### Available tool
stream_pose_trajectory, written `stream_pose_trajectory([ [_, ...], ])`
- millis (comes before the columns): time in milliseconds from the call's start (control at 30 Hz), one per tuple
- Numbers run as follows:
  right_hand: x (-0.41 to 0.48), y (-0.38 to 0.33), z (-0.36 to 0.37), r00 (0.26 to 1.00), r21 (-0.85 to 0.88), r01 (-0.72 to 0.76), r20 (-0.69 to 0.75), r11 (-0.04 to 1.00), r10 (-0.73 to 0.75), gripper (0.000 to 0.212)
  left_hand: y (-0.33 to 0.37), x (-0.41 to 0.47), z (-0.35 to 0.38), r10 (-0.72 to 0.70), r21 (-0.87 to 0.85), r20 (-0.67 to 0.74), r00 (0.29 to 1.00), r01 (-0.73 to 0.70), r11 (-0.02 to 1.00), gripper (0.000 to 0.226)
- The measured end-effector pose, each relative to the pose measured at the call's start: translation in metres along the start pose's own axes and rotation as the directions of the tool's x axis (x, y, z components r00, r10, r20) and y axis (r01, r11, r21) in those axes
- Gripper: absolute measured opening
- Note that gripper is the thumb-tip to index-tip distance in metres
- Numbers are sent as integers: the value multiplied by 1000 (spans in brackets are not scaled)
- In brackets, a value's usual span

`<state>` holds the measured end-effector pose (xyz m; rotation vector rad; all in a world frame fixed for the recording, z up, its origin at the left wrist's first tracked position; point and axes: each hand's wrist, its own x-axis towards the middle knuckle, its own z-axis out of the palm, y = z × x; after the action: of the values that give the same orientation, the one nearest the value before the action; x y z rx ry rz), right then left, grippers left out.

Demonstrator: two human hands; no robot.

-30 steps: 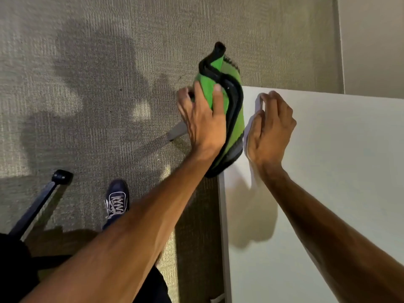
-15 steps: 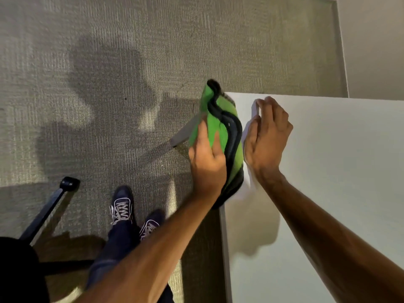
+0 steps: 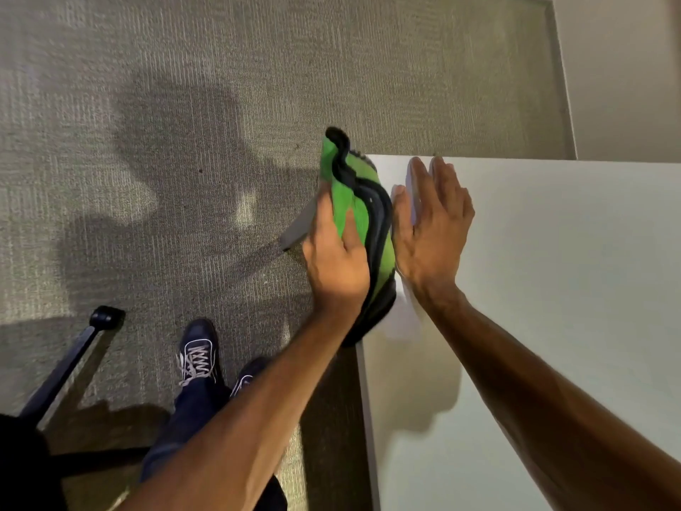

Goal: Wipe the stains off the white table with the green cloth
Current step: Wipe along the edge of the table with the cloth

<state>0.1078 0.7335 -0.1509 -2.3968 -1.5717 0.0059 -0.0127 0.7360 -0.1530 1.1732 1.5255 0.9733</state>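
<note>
The green cloth (image 3: 350,201), with dark edging, is bunched and held upright against the left edge of the white table (image 3: 552,274), near its far left corner. My left hand (image 3: 331,260) grips the cloth from the left, off the table's edge. Just right of the cloth, my right hand (image 3: 431,230) lies flat on the tabletop with its fingers stretched out. A thin white scrap (image 3: 400,322) shows under and below that hand. No stains are visible on the bare table surface.
Grey carpet (image 3: 166,105) fills the left and far side. A grey table leg (image 3: 296,230) slants out below the corner. A black chair base (image 3: 73,348) is at lower left, with my shoes (image 3: 197,352) beside it. A pale wall (image 3: 622,75) stands at upper right.
My left hand has brought the cloth down along the table's left edge, closer to my right hand. The right hand's curled fingers have straightened flat on the tabletop.
</note>
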Motion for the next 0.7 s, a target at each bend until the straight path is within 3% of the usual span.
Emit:
stream_pose_trajectory([
  [133, 1, -1, 0, 1000, -6, -8, 6, 1000, 8, 56, 11, 42, 6, 79, -48, -74, 994, -83, 995, 28],
  [300, 2, -1, -1, 999, -61, -12, 43, 998, 15, 61, 6, 38, 6, 40, -82, -65, 997, -46, 996, 27],
  [533, 2, -4, -4, 997, -50, -18, 68, 999, 22, 64, -11, -58, -12, -139, 15, 50, 989, 139, 990, 50],
  [700, 3, -5, -2, 999, -58, -7, 41, 998, 9, 64, -19, -128, -30, -207, 24, 109, 972, 206, 978, 54],
])
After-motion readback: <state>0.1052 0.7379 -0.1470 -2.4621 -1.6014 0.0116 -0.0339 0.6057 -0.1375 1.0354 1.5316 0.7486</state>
